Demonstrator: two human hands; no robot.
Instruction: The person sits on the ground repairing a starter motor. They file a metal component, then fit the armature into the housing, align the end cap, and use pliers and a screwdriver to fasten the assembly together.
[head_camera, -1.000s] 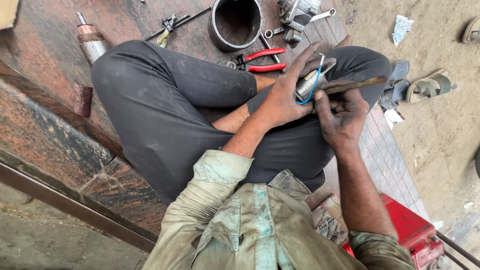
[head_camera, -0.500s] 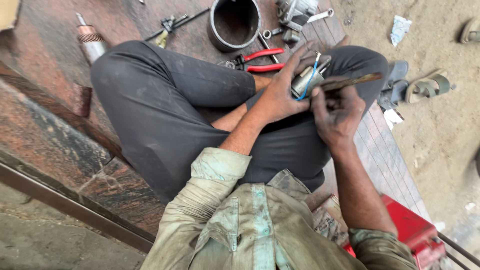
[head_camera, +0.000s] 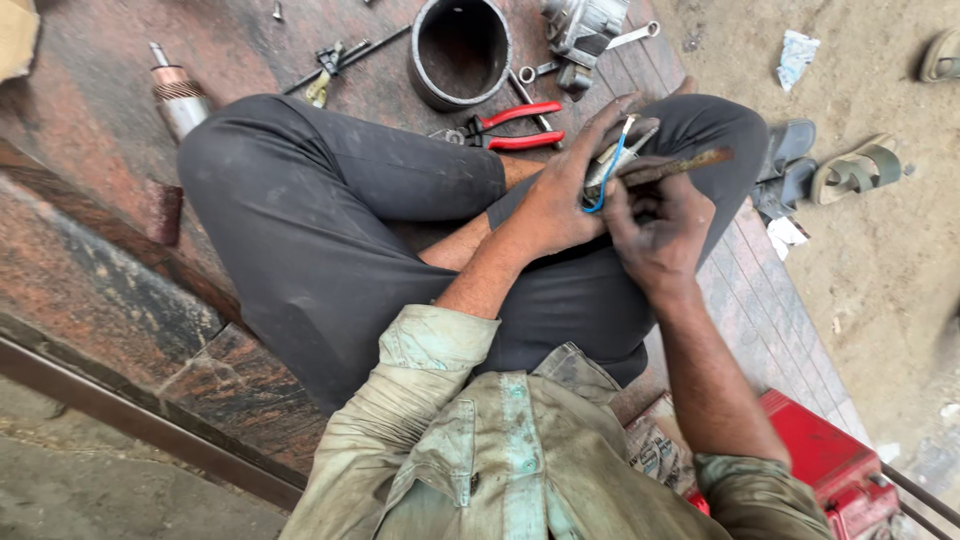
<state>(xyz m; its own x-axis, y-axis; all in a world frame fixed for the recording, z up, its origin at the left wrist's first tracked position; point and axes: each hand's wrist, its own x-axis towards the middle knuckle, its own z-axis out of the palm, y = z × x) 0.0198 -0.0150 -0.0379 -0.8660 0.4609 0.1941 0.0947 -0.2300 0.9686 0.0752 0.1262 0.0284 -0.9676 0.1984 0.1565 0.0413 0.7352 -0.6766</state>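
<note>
Small metal part (head_camera: 612, 160) with blue wire (head_camera: 607, 178) sitting above person's crossed legs, left hand (head_camera: 560, 195) clenching around it. Right hand (head_camera: 655, 225) gripping rusty tool (head_camera: 680, 163), tip touching part. Red pliers (head_camera: 515, 125) lying on floor just beyond knee, near black ring (head_camera: 460, 50).

Rusty tool (head_camera: 680, 163) now lies flatter across the small part (head_camera: 612, 160)

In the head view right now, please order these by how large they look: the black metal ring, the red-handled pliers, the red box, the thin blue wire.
1. Red box, though nearest the camera and partly cut off
2. Black metal ring
3. Red-handled pliers
4. Thin blue wire
</note>
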